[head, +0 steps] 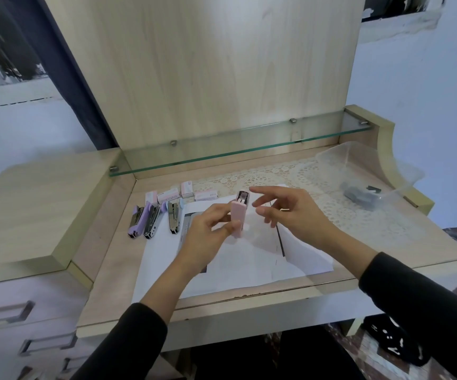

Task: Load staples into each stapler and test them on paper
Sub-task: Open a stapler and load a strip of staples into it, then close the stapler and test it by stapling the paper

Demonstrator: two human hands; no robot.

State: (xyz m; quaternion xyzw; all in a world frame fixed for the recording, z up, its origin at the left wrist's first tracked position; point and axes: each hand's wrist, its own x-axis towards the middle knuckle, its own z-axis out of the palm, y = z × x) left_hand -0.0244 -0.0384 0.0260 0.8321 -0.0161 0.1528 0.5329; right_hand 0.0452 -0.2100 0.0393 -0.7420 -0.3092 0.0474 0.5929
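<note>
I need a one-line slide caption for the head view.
Left hand holds pink stapler over paper; right hand open beside it.

matt pink plastic stapler (238, 219), wood-grain desk (386, 244), glass shelf (238, 149)

A home – lace mat (276, 174), glass shelf (235, 149), wooden dresser drawers (29, 292).

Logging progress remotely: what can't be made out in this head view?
Head view:
- Pink stapler: staples inside or not; too small, left hand covers its lower part.
- Three staplers at left: loaded or not; too small.
- Staple boxes: print too small.
- Grey things in the clear tub: blurred through plastic.
</note>
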